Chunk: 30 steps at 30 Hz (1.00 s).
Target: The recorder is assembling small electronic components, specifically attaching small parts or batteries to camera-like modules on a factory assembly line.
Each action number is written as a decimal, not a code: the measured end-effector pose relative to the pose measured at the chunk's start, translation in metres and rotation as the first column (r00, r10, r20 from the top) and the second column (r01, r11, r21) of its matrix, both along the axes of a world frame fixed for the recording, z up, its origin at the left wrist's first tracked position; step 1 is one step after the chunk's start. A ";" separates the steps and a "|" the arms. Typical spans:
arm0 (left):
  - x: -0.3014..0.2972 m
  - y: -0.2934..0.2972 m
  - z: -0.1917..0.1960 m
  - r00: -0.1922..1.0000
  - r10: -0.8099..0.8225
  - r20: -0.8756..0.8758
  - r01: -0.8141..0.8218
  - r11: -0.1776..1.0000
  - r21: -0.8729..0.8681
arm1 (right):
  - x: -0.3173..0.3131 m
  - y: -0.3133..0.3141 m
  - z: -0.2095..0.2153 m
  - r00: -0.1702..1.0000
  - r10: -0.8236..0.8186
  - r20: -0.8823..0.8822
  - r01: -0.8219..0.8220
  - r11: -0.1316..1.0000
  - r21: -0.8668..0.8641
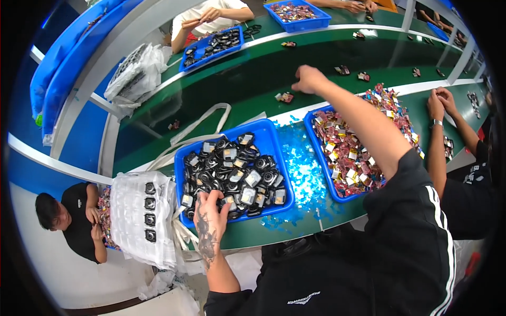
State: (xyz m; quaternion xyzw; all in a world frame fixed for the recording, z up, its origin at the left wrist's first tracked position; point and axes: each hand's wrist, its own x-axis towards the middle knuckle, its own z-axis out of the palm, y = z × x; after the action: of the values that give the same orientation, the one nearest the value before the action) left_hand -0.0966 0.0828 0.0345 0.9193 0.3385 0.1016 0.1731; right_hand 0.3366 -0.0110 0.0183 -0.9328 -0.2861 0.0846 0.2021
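My left hand (210, 215) reaches over the near left edge of a blue tray (287, 195) heaped with small black camera-like units (237, 176). Its thumb and fingers are apart and touch the heap; whether a unit lies under the fingertips is hard to see. My right arm stretches far across to the green conveyor belt (247, 79). There my right hand (311, 80) hovers with its fingers slightly apart and nothing visible in them. Just below and left of it, a small reddish part with bits attached (284, 97) lies on the belt.
A second blue tray (329, 181) beneath my right arm holds many reddish parts. Blue film scraps (305, 168) litter the bench between the trays. At left, a white blister tray (139, 221) carries several black units. Co-workers sit left, right and opposite. White rails (113, 152) frame the station.
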 end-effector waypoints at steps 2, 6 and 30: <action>0.006 0.002 0.000 0.999 -0.035 0.016 0.035 0.999 0.014 | 0.010 -0.030 0.021 0.989 0.073 0.130 -0.088 0.990 0.113; -0.006 0.014 -0.013 0.996 -0.037 0.082 0.038 0.999 -0.004 | -0.023 -0.091 0.083 0.955 0.213 0.204 -0.253 0.948 0.194; 0.069 -0.075 0.005 0.709 0.416 0.569 0.597 0.074 -0.798 | -0.157 -0.235 0.069 0.974 0.126 -0.191 0.026 0.768 0.640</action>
State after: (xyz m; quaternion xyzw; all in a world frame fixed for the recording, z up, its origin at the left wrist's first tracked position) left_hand -0.0272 0.0079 0.0391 0.4485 0.1509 0.1668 0.8650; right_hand 0.1792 -0.2464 0.0872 -0.7852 -0.2981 0.0915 0.5350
